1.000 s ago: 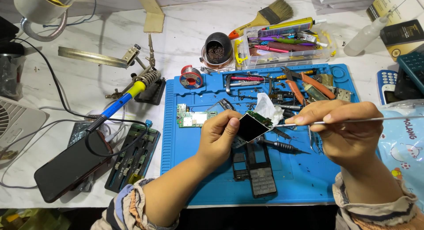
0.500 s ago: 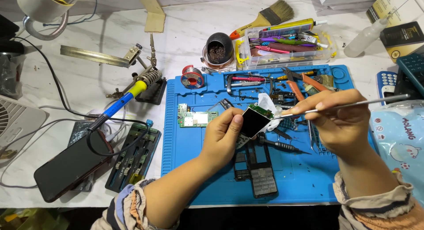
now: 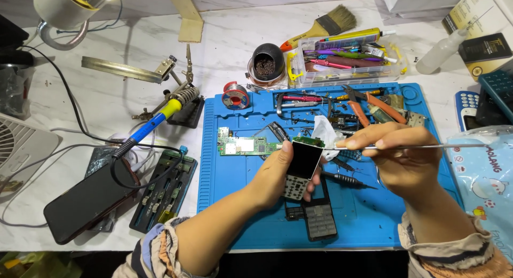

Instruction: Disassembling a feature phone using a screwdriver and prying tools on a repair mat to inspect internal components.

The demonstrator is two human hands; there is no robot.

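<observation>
Phone board over blue mat

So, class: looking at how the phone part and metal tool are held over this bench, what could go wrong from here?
1. The thin metal tool in the right hand points at the phone module; a slip could scratch its dark screen.
2. The left hand pinches the module above the blue mat; it could drop onto the keypad frame.

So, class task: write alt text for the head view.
A left hand holds a small phone board over a blue mat while the right hand pinches a thin metal tool at its top edge; tools lie around.
</observation>
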